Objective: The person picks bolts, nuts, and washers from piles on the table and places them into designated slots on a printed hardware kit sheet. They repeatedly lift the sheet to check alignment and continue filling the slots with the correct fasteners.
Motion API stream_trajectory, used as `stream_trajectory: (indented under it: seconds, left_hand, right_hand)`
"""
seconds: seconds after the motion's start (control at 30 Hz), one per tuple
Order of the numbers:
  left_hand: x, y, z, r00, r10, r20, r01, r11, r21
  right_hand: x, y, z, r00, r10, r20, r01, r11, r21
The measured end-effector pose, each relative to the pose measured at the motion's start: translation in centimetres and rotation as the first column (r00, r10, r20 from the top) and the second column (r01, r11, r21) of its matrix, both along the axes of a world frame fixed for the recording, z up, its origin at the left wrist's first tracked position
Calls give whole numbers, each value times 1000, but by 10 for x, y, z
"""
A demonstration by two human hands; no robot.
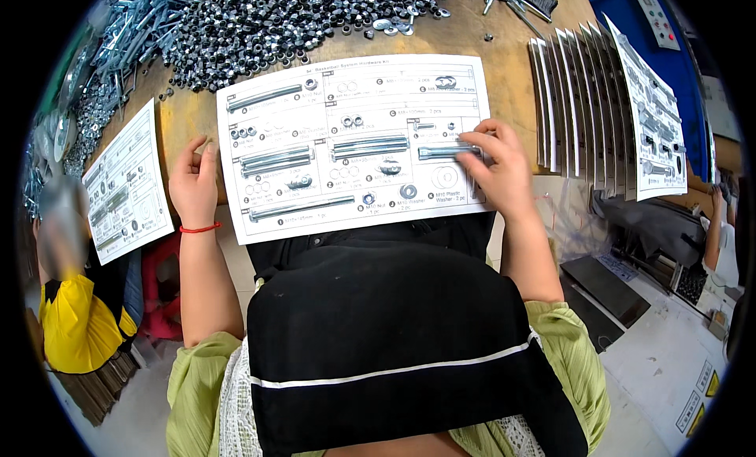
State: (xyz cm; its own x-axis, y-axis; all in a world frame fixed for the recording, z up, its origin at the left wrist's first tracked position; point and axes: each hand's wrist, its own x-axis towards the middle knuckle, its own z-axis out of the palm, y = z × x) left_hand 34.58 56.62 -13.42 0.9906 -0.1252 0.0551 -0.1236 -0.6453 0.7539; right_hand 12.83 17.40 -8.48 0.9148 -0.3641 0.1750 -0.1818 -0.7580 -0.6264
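A white printed hardware card [370, 201] lies in front of me at the table's near edge, overhanging it toward my lap. Long silver bolts [276, 159], nuts [352, 121] and washers [407, 191] show in its outlined sections. My right hand [498, 167] reaches over the card's right edge, thumb and forefinger closed about the right end of a short thick bolt [441, 152]. Beside the card's left edge, my left hand [195, 175] is raised with curled fingers near the thumb. Whether anything small is between them cannot be made out.
Loose black and silver nuts [244, 39] heap across the back, with long bolts [134, 35] at far left. Several finished-looking cards [579, 102] stand in a row at right, another card [130, 193] at left. A person in a yellow sleeve [79, 323] sits at left.
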Motion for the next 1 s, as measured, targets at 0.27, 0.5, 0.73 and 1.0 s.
stream_trajectory:
  seconds: [0.27,0.5,0.73,1.0]
  left_hand:
    - [5,-4,-18,982,45,185,-38,998,-40]
    - [-1,-2,-13,980,25,197,-39,997,65]
    - [0,2,-17,987,54,149,-44,996,-74]
    - [5,-6,-18,974,40,222,-20,996,-90]
  right_hand:
    - [51,15,2,982,119,-148,-156,951,-267]
    - [51,14,5,955,65,-288,-168,922,-348]
    - [124,-8,77,996,73,59,-59,976,-208]
    - [318,-71,161,963,220,155,-62,742,-668]
